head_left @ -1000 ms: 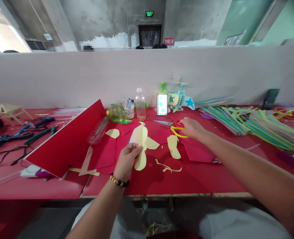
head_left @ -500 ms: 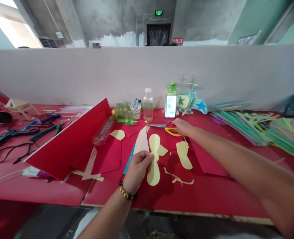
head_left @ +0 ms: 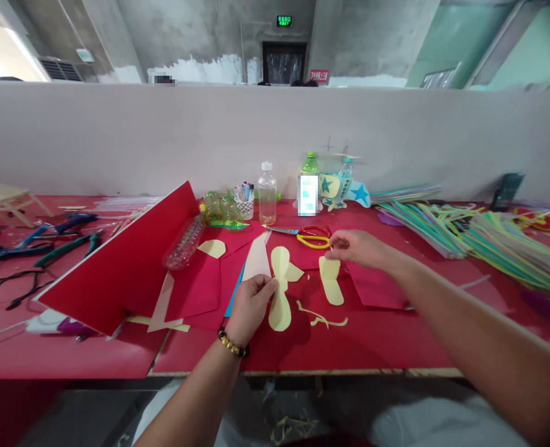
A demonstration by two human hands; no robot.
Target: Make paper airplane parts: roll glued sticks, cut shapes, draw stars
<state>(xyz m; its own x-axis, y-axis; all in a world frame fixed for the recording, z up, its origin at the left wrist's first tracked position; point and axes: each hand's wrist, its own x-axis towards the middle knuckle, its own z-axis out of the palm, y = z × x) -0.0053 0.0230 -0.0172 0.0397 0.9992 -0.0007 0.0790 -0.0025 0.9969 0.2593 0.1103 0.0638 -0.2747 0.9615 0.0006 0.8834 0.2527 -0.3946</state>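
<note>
Over the red-topped counter (head_left: 363, 354), thin curled yellow strips (head_left: 333, 323) lie near the front edge, while a person's left hand (head_left: 251, 301), wearing a beaded bracelet (head_left: 232, 343), has its thumb and fingers clamped on the narrow waist of a yellow cutout (head_left: 282, 310) with two rounded lobes (a crease runs down its length). To the right, a creased yellow piece (head_left: 331, 282) lies flat, and above its upper edge the right hand (head_left: 356, 247) brings its fingertips close together; whether they pinch anything cannot be told. Just beside those fingers rest the scissors (head_left: 297, 232), their red and yellow handles toward the hand and blades pointing left. A pale pink sheet (head_left: 259, 254) lies just beyond the left hand, and a red board (head_left: 130, 267) leans at left beside a clear plastic bottle (head_left: 183, 245) on its side. Farther back stand a pen cup (head_left: 244, 208), a white-capped bottle (head_left: 267, 198) and a bright-screened phone (head_left: 308, 195), in front of a pale partition (head_left: 210, 136). A green exit sign (head_left: 284, 21) glows beyond.
</note>
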